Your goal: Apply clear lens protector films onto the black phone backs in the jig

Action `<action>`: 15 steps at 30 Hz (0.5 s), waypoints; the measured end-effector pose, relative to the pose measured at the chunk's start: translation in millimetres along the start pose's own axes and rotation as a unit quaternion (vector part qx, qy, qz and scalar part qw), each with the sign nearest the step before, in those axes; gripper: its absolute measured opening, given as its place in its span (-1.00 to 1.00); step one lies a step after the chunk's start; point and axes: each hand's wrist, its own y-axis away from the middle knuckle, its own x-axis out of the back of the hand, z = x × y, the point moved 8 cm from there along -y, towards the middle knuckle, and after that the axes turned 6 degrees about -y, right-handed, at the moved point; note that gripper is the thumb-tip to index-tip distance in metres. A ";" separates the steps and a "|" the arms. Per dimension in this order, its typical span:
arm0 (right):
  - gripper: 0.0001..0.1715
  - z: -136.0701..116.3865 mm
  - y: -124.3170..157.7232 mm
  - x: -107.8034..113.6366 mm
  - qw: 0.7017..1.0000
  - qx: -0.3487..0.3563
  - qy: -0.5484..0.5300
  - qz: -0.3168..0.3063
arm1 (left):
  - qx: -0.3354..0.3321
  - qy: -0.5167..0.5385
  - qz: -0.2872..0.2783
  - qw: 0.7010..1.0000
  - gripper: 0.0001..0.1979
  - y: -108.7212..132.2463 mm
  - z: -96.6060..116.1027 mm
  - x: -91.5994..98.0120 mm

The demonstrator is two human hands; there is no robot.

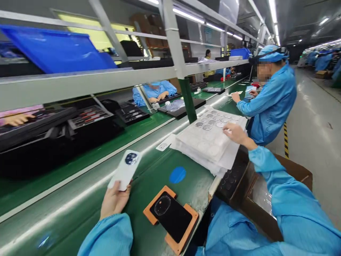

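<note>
My left hand (114, 202) holds a white phone (123, 173) by its lower end, its back with a dark round camera area turned up. At the right, my right hand (236, 134) is over a stack of white sheets (183, 143), with thumb and fingers drawn together at a row of clear round stickers (207, 127). Anything between those fingertips is too small to make out. Below and between the hands, an orange fixture (190, 212) cradles a black phone-shaped slab (173, 221) with a large ring at one end.
A blue disc (178, 175) and a small white card (164, 143) lie on the green bench (149, 213). A post (188, 99) rises behind the sheets. A cardboard box (295, 170) stands at the right. A co-worker in blue (274, 96) sits beyond; others work across the line.
</note>
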 end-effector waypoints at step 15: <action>-0.77 117.7 -68.8 15.1 0.966 -0.166 0.105 -0.170 | 0.050 0.152 0.073 0.984 -0.57 -23.9 -40.1 36.0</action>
